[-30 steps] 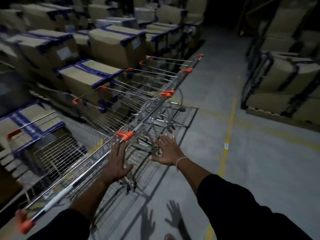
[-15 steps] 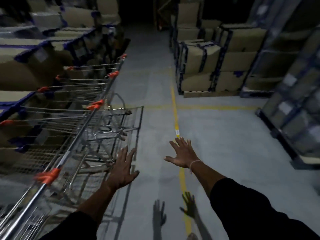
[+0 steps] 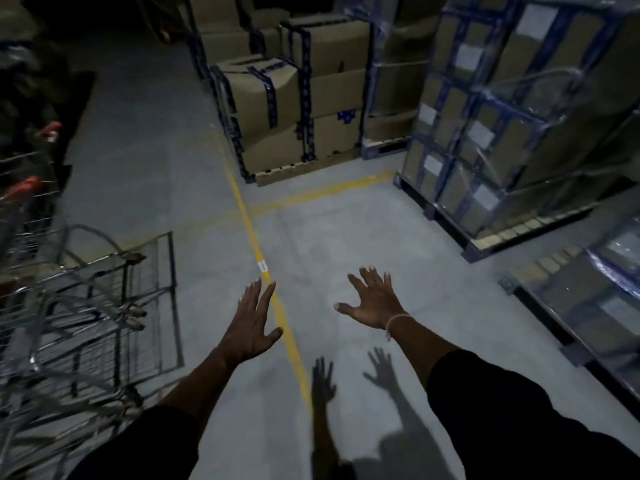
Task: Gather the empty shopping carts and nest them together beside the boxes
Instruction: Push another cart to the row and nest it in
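Both hands empty: left hand (image 3: 250, 329) and right hand (image 3: 372, 301) spread flat, fingers apart, hovering over bare floor (image 3: 346, 237), touching nothing. Nested carts (image 3: 79, 306) off at the left edge, well clear of either palm, unattended. Risk from here: loose row rolling or splaying out of line. Yellow line (image 3: 256, 244) underfoot, wrapped pallet stacks (image 3: 502, 126) close on the right; dim light, easy to clip a pallet corner.
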`<state>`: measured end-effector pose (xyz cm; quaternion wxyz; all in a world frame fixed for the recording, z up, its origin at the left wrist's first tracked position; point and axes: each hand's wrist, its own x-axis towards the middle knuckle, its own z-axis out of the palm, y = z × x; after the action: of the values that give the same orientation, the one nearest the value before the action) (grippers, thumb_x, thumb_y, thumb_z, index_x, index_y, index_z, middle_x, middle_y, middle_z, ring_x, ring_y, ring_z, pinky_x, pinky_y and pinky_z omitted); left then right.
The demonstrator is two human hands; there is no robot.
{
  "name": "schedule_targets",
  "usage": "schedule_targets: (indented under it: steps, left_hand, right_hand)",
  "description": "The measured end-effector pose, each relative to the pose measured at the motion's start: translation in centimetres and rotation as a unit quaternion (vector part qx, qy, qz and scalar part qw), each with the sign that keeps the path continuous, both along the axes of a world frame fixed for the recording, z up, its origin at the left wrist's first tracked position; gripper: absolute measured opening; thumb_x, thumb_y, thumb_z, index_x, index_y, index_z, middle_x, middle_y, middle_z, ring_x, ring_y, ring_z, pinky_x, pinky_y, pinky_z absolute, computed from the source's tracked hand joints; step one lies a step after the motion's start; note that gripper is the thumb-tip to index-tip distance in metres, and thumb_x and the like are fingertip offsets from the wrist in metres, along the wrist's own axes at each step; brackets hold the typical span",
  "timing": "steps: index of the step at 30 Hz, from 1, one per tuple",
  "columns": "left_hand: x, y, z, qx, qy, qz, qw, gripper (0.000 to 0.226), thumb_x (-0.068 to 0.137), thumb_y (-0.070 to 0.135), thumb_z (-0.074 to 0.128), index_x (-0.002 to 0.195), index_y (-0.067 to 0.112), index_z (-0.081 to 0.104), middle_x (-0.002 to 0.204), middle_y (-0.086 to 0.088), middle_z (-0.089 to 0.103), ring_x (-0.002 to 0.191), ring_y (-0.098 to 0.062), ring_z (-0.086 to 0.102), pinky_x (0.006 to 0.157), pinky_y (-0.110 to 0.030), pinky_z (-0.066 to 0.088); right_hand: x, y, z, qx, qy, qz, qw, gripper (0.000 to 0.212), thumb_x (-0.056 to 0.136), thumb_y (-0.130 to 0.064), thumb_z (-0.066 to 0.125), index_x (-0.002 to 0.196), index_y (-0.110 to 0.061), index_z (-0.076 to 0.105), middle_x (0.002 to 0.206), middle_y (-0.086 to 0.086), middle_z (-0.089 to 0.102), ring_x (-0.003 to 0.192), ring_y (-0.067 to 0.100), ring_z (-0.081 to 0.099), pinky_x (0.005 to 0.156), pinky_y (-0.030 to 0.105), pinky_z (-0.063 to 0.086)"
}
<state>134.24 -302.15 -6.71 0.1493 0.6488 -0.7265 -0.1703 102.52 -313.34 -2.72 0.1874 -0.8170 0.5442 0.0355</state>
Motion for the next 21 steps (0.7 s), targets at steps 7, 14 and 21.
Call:
schedule_targets:
  steps: [7, 14, 21]
  left_hand:
    - [-5.2, -6.8, 0.9, 0.009, 0.004, -0.084, 0.996, 0.097, 0.089, 0.069, 0.045, 0.164, 0.028, -0.001, 0.17, -0.006, -0.014, 0.156, -0.029, -0.015, 0.123, -0.05, 0.0]
    - [-7.5, -11.5, 1.0, 0.016, -0.01, -0.169, 0.985, 0.097, 0.088, 0.071, 0.041, 0.164, 0.028, -0.003, 0.17, -0.008, -0.016, 0.156, -0.031, -0.016, 0.125, -0.052, 0.0]
    - [-10.3, -14.1, 1.0, 0.025, -0.026, -0.252, 0.967, 0.098, 0.088, 0.072, 0.039, 0.163, 0.028, -0.007, 0.169, -0.008, -0.017, 0.156, -0.03, -0.017, 0.126, -0.052, 0.001]
  right_hand:
    - [-5.5, -1.3, 0.2, -0.003, 0.027, -0.096, 0.995, 0.105, 0.087, -0.09, 0.035, 0.168, -0.028, 0.01, 0.175, 0.007, -0.002, 0.16, 0.027, -0.013, 0.126, 0.054, -0.012]
    - [-8.0, 0.3, 0.1, -0.011, 0.012, -0.183, 0.983, 0.116, 0.076, -0.099, 0.02, 0.168, -0.029, 0.007, 0.175, 0.006, -0.005, 0.16, 0.026, -0.015, 0.125, 0.054, -0.015]
    - [-9.6, 3.4, 0.3, -0.018, 0.001, -0.264, 0.964, 0.105, 0.086, -0.091, 0.033, 0.168, -0.031, 0.008, 0.175, 0.005, -0.006, 0.16, 0.025, -0.015, 0.126, 0.054, -0.014]
